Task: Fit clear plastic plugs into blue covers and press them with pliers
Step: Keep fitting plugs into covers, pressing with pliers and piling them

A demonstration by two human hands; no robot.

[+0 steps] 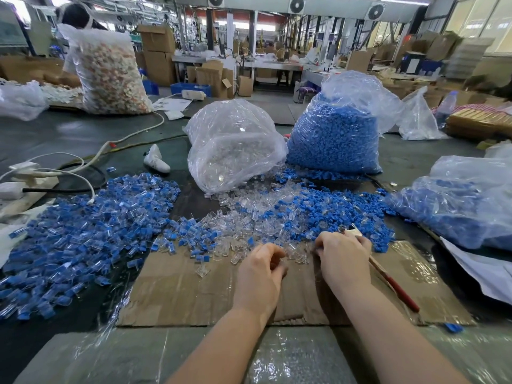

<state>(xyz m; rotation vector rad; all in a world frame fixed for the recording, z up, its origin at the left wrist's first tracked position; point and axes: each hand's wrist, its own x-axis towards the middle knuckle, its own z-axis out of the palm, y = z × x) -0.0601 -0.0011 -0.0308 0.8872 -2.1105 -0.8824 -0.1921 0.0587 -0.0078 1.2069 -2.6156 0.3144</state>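
Note:
My left hand (260, 270) hovers over the cardboard sheet (180, 295) with its fingers curled at the near edge of a loose heap of clear plastic plugs (249, 220). Whether it pinches a plug is hidden. My right hand (343, 259) grips the pliers (393, 286); their red handles trail back to the right and the metal head pokes out past my fingers. Loose blue covers (318, 212) lie mixed with the plugs just beyond both hands. A broad pile of joined blue-and-clear pieces (97, 231) spreads to the left.
An open bag of clear plugs (235, 145) and a full bag of blue covers (332, 139) stand behind the heaps. Another bag of blue parts (457, 206) lies at right. White cables and a power strip (16, 187) sit at left. A person (74, 18) works at back left.

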